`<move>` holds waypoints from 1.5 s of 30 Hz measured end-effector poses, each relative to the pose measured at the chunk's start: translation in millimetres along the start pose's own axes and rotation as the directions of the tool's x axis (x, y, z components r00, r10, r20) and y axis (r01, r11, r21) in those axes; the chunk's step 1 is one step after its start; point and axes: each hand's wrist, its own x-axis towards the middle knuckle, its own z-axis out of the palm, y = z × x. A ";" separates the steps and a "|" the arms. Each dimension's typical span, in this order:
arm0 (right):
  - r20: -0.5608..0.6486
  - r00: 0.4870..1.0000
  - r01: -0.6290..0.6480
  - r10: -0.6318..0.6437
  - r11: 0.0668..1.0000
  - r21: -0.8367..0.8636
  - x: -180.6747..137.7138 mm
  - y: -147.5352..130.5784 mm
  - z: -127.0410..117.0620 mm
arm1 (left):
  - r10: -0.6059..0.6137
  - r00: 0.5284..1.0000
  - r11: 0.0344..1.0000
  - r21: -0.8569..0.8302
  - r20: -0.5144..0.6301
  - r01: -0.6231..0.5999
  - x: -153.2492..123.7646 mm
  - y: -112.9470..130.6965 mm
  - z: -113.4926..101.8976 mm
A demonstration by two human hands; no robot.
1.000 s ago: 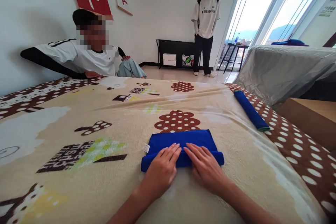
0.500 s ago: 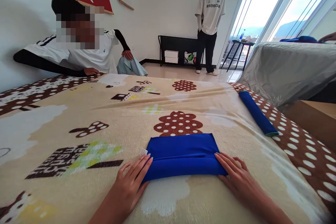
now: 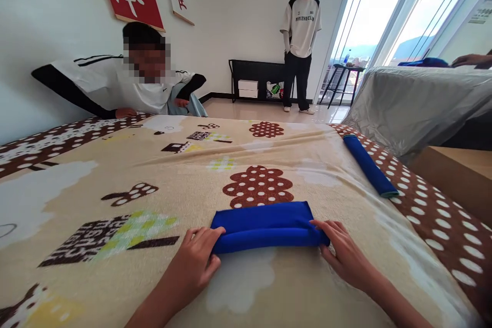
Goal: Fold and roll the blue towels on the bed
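A blue cloth [image 3: 265,225] lies on the patterned blanket in front of me, its near part folded into a thick roll and its far part flat. My left hand [image 3: 200,256] grips the left end of the roll, fingers curled over the top and thumb at the near side. At the right end, my right hand [image 3: 340,248] pinches the roll between fingers on top and thumb below. A second blue cloth [image 3: 369,166], rolled into a narrow strip with a green edge, rests on the right side of the blanket, apart from both hands.
The beige blanket [image 3: 184,179] with brown dotted borders covers the surface. One person [image 3: 142,87] leans on its far left corner; another person [image 3: 302,25] stands by a black rack [image 3: 249,72]. At right are a plastic-covered piece of furniture [image 3: 415,92] and a cardboard box [image 3: 457,169].
Both hands have changed from lying flat on the cloth's ends to gripping them. The near edge has rolled slightly away from me. The person at the left has shifted and lowered the head.
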 end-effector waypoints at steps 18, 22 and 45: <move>0.113 0.972 0.229 -0.208 0.949 -0.218 29.7 -33.5 23.9 | 0.000 0.986 0.999 0.053 0.168 -0.008 26.3 27.9 10.5; 0.057 0.983 0.184 -0.176 0.958 -0.221 15.2 -6.7 22.9 | -0.094 0.983 0.996 0.022 0.156 0.092 27.8 1.6 10.7; -0.023 0.958 0.258 -0.285 0.897 -0.359 1.6 17.9 15.1 | 0.163 0.987 0.977 0.145 -0.014 -0.159 -2.7 -4.5 -2.5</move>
